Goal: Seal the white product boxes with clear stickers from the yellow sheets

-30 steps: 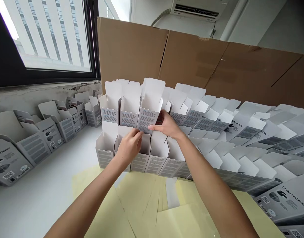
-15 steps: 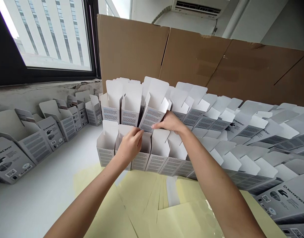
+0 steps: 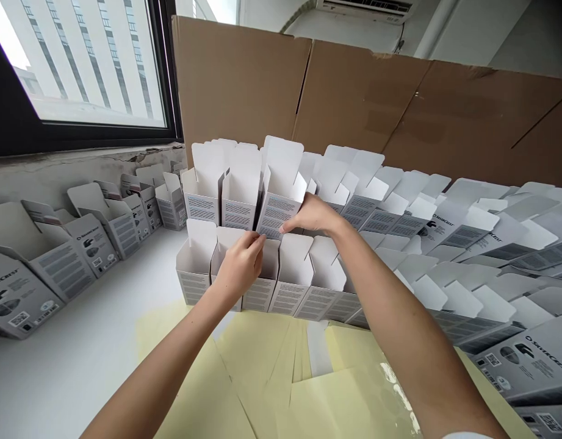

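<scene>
Many open white cartons with grey printed sides stand in stacked rows before me. One upper-row carton (image 3: 277, 204) has its top flap up and leans a little to the right. My right hand (image 3: 310, 214) grips its lower right side, fingers closed on the wall. My left hand (image 3: 240, 263) pinches its bottom left corner from below, resting on the front row of cartons (image 3: 293, 286). Neighbouring upper-row cartons (image 3: 221, 195) stand upright just to its left.
Tall brown cardboard sheets (image 3: 354, 97) stand behind the stack. More open cartons (image 3: 83, 241) lie along the wall under a window (image 3: 79, 61) on the left. Pale yellow sheets (image 3: 271, 378) cover the white table (image 3: 70, 366) near me. Tilted cartons (image 3: 482, 274) fill the right.
The held carton has tipped slightly and settled closer against its left neighbours. My right hand slid lower along its side. My left hand has barely moved.
</scene>
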Demonstrator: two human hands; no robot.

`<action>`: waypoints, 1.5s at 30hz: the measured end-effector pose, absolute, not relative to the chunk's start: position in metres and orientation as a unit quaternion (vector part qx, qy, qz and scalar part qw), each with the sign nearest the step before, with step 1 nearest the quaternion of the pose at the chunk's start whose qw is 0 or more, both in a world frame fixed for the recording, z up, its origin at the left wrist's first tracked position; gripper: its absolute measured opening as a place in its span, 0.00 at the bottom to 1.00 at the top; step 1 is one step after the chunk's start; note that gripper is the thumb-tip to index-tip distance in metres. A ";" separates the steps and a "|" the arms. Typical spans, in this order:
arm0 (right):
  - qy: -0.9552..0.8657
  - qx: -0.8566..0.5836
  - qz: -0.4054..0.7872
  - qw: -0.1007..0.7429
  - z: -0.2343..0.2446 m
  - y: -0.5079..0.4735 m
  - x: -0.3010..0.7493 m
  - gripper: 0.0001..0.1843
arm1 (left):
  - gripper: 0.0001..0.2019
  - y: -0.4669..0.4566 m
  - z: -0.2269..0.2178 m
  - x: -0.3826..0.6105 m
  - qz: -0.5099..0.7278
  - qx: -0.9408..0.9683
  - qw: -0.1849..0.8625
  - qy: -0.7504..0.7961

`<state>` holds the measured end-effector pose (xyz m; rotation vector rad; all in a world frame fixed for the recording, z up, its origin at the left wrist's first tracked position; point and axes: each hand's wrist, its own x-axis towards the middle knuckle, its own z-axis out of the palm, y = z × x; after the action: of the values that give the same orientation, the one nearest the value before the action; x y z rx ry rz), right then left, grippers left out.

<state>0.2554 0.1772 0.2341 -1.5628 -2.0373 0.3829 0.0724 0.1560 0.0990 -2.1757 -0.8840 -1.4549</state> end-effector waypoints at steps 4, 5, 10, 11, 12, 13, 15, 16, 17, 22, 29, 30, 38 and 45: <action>-0.782 -0.579 0.097 0.208 0.223 0.183 0.251 0.24 | 0.16 0.155 0.099 0.075 -0.516 -0.774 0.182 -0.317; -0.788 -0.576 0.089 0.198 0.221 0.185 0.251 0.23 | 0.16 0.155 0.099 0.075 -0.516 -0.776 0.179 -0.317; -0.801 -0.567 0.048 0.187 0.216 0.184 0.251 0.20 | 0.18 0.154 0.098 0.075 -0.508 -0.782 0.147 -0.330; -0.800 -0.566 0.038 0.196 0.216 0.181 0.252 0.19 | 0.19 0.154 0.098 0.075 -0.507 -0.782 0.144 -0.333; -0.796 -0.568 0.032 0.208 0.217 0.177 0.252 0.17 | 0.20 0.153 0.097 0.075 -0.507 -0.782 0.142 -0.334; -0.790 -0.571 0.030 0.220 0.217 0.173 0.252 0.15 | 0.20 0.153 0.097 0.075 -0.507 -0.782 0.141 -0.334; -0.775 -0.585 0.032 0.237 0.217 0.166 0.250 0.16 | 0.20 0.152 0.095 0.076 -0.508 -0.783 0.136 -0.333; -0.766 -0.594 0.032 0.242 0.217 0.164 0.249 0.18 | 0.19 0.151 0.094 0.076 -0.509 -0.784 0.132 -0.331; -0.759 -0.602 0.033 0.246 0.215 0.163 0.247 0.19 | 0.18 0.151 0.093 0.076 -0.509 -0.784 0.128 -0.330; -0.737 -0.623 0.043 0.256 0.209 0.162 0.241 0.20 | 0.16 0.148 0.092 0.075 -0.518 -0.782 0.128 -0.324; -0.690 -0.588 -0.091 0.412 0.208 0.146 0.235 0.28 | 0.14 0.142 0.092 0.070 -0.528 -0.780 0.135 -0.307; -0.692 -0.576 -0.108 0.421 0.207 0.141 0.235 0.28 | 0.13 0.139 0.092 0.069 -0.533 -0.778 0.137 -0.302; -0.759 -0.400 -0.155 0.490 0.176 0.083 0.190 0.21 | 0.11 0.085 0.093 0.027 -0.581 -0.768 0.057 -0.264; -0.814 -0.276 0.131 0.494 0.119 0.063 0.057 0.16 | 0.04 0.035 0.065 -0.063 -0.685 -0.582 -0.063 -0.433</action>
<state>0.0574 0.0626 0.1187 -0.6701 -1.9734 0.3172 -0.0633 0.0351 0.0646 -1.9061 -1.4165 -2.2439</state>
